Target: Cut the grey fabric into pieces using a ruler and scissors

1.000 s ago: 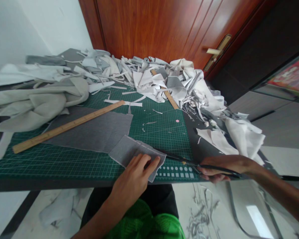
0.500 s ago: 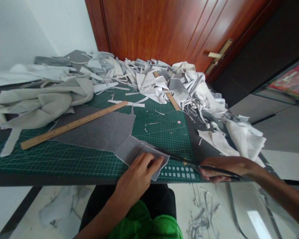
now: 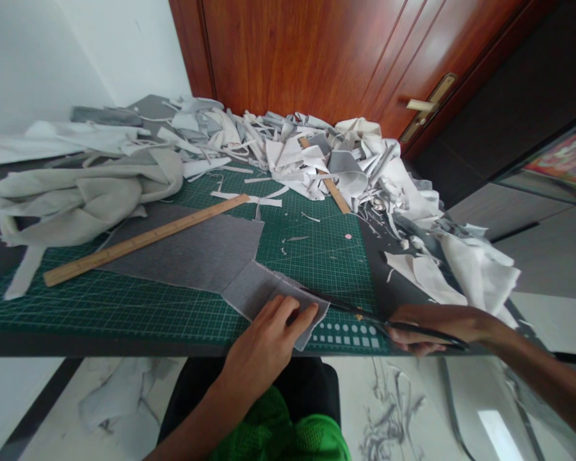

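Observation:
My left hand [image 3: 265,346] lies flat with fingers stretched on a small folded piece of grey fabric [image 3: 254,291] at the near edge of a green cutting mat [image 3: 317,256]. My right hand [image 3: 434,326] is closed round the handles of black scissors [image 3: 365,315], whose blades reach left into the right edge of the folded fabric, close to my left fingertips. The folded piece joins a larger flat grey cloth [image 3: 192,250] on the mat.
A long wooden ruler [image 3: 144,240] lies slantwise across the grey cloth. A second wooden ruler [image 3: 326,182] sticks out of a heap of white and grey fabric scraps [image 3: 317,153] at the back. Bunched beige cloth [image 3: 77,198] sits left. A wooden door [image 3: 317,51] stands behind.
The view has shifted slightly; my hands, the scissors and the folded fabric hold almost the same positions.

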Demonstrator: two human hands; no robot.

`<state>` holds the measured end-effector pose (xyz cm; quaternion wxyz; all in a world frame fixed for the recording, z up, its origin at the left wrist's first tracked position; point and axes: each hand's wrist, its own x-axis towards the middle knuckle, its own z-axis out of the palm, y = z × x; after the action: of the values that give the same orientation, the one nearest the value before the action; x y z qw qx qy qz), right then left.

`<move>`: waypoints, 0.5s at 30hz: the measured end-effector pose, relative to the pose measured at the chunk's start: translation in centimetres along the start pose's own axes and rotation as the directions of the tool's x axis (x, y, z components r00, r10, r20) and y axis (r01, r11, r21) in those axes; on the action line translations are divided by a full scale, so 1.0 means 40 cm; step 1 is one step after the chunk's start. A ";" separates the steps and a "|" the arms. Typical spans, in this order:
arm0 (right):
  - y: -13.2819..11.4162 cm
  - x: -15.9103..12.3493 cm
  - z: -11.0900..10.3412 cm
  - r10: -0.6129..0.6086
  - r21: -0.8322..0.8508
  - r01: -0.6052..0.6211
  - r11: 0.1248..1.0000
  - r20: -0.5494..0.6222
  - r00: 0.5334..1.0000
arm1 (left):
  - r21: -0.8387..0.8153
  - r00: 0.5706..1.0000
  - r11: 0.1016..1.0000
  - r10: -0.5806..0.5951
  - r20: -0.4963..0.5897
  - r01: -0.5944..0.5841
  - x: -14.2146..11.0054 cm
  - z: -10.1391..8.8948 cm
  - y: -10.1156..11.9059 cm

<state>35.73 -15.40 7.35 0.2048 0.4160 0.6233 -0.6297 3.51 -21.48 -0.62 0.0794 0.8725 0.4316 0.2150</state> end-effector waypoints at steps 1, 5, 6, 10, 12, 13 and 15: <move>-0.001 0.000 0.001 -0.009 -0.012 0.009 1.000 -0.005 1.000 | 0.000 1.000 1.000 -0.004 0.003 0.004 0.000 -0.001 0.000; -0.005 0.001 0.006 -0.025 -0.045 0.024 0.999 -0.026 0.999 | 0.002 1.000 1.000 -0.009 0.015 0.009 0.001 -0.003 -0.001; -0.005 0.001 0.007 -0.021 -0.039 0.020 0.999 -0.028 0.999 | 0.003 1.000 1.000 -0.008 0.016 0.008 0.001 -0.003 -0.002; -0.007 0.000 0.008 0.009 0.010 -0.008 1.000 -0.054 0.999 | -0.002 1.000 1.000 -0.011 0.018 0.011 0.000 -0.002 -0.003; -0.009 -0.001 0.007 0.017 0.031 -0.015 0.999 -0.056 0.998 | 0.001 1.000 1.000 -0.009 0.018 0.009 0.000 -0.002 -0.003; -0.009 -0.001 0.007 0.018 0.035 -0.016 0.999 -0.049 0.999 | 0.007 1.000 1.000 -0.009 0.019 0.008 0.000 -0.002 -0.003; -0.009 -0.002 0.006 0.022 0.040 -0.021 0.999 -0.031 0.999 | 0.019 1.000 1.000 -0.008 0.023 0.007 -0.002 -0.003 -0.002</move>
<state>35.43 -15.60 7.60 0.1936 0.4366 0.6092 -0.6331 3.36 -21.49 -0.55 0.0771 0.8740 0.4358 0.2006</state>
